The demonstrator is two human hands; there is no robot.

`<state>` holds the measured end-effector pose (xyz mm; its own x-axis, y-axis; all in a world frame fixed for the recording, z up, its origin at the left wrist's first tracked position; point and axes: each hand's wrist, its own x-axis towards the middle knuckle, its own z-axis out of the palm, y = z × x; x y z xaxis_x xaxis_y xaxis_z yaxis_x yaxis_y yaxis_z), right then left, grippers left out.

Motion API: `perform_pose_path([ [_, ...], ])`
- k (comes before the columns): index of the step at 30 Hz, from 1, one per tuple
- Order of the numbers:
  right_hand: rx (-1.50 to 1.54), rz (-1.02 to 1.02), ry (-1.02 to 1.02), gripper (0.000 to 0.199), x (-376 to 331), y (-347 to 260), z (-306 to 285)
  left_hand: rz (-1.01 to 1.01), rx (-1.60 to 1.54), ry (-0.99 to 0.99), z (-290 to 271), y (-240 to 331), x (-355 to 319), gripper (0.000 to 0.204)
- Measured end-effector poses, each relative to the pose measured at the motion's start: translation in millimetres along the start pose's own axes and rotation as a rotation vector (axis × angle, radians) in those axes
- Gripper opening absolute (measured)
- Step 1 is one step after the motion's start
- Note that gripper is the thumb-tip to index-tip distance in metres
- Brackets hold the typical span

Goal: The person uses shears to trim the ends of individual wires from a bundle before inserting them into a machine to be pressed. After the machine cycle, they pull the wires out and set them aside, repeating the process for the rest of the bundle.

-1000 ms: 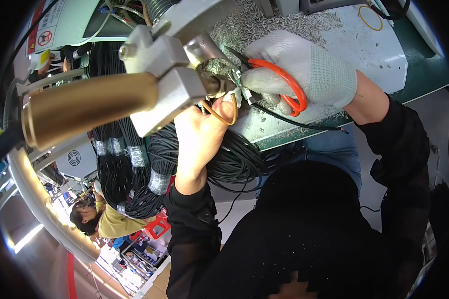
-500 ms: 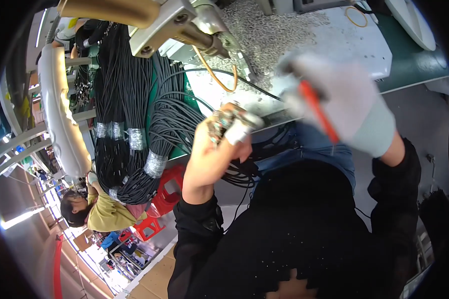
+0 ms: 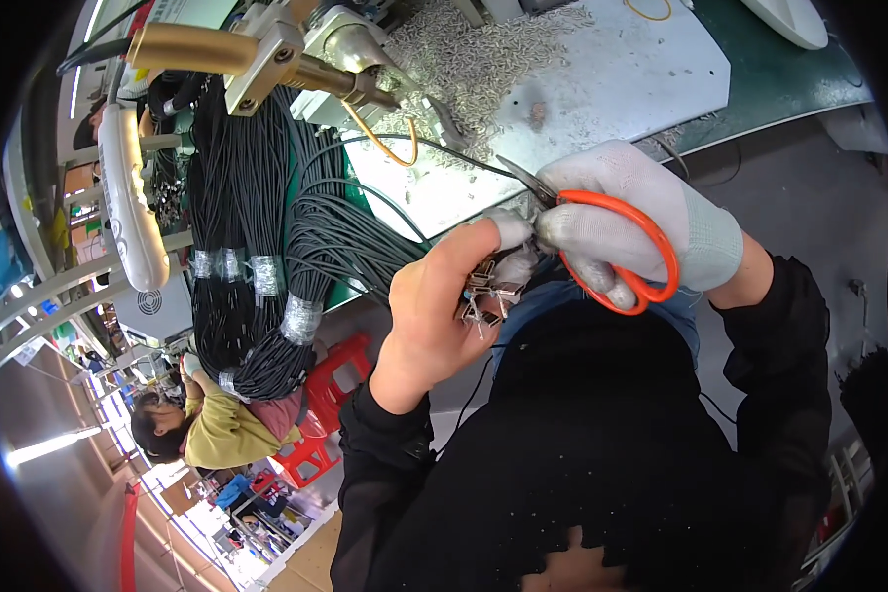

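The right hand [image 3: 631, 178], in a ribbed white knit glove, has its fingers curled closed around scissors [image 3: 612, 200] with smooth, rounded orange loops and slim grey blades. Just left of the scissors, the bare-palmed left hand [image 3: 426, 301], white covers [image 3: 511, 229] on its fingertips, is closed on a cluster of small, angular metal connectors [image 3: 485, 296]. The white-tipped fingers meet close by the glove; whether they pinch something there, I cannot tell.

Above the scissors lies a flat, pale board [image 3: 661, 79], strewn with fine silvery scraps [image 3: 454, 54]. Well to their left hang glossy black cables [image 3: 237, 168], bound with crinkled clear wrap [image 3: 301, 321]. Up and left are a brass-coloured cylinder [image 3: 192, 47] and, farther left, a long rounded lamp [image 3: 146, 227]; its casing seems to bear faint marks, too small to make out.
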<state>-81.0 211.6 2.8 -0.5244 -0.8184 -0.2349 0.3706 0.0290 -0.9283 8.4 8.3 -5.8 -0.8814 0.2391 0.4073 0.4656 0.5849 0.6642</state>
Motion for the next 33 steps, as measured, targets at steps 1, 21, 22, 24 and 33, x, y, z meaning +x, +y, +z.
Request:
perform_pose_path([
  [1,-0.003,-0.022,-0.046,0.027,-2,1,-1,0.001,-0.003,-0.005,-2,1,2,0.053],
  [21,0.410,0.305,-0.086,0.015,-2,13,13,0.094,-0.389,-0.240,-14,-12,5,0.016],
  [22,0.410,0.308,-0.088,0.015,-2,16,18,-0.136,-0.639,-0.166,-12,-4,2,0.015],
  [24,-0.302,-0.288,0.269,0.011,1,21,28,-0.614,-1.126,0.003,-8,10,1,0.012],
  [33,-1.272,-0.713,0.613,0.029,0,22,24,-0.762,-0.667,0.159,-6,8,12,0.015],
])
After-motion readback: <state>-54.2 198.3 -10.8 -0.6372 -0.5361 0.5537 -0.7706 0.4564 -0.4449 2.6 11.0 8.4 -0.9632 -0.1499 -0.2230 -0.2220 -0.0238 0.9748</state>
